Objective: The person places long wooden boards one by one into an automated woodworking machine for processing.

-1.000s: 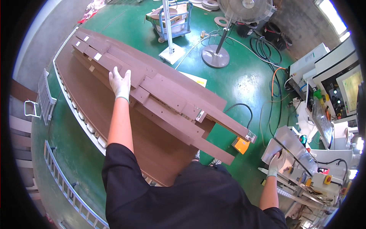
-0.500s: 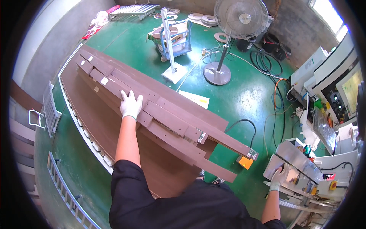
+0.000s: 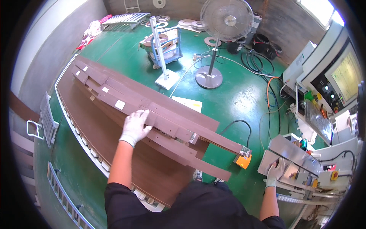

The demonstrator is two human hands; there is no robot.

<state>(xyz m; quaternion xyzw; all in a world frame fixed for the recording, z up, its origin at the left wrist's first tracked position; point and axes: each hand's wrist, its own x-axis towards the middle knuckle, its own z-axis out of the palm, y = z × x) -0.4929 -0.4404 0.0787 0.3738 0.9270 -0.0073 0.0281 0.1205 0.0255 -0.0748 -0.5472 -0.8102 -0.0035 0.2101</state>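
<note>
My left hand [image 3: 135,127], in a white glove, is at the end of a narrow brown board [image 3: 164,123]. Its fingers and thumb grip that end from either side. The board lies on a stack of longer brown boards [image 3: 114,100], several with small white labels. Beneath them is a large brown panel [image 3: 82,97]. Off to the right my right hand [image 3: 276,172], also gloved, rests at the grey metal front of a machine [image 3: 265,162]. Its fingers curl round a small dark thing that I cannot make out.
A white roller frame [image 3: 78,131] carries the big panel. Ahead stand a pedestal fan [image 3: 209,77], a white post on a base [image 3: 167,79] and a blue cart [image 3: 173,57]. Hoses [image 3: 259,63] cross the green floor. An orange foot pedal [image 3: 243,162] sits beyond the boards' right end.
My left hand has moved right and nearer along the stack, from lying spread on the boards to the narrow board's end. My right hand stays at the machine. The view has shifted slightly.
</note>
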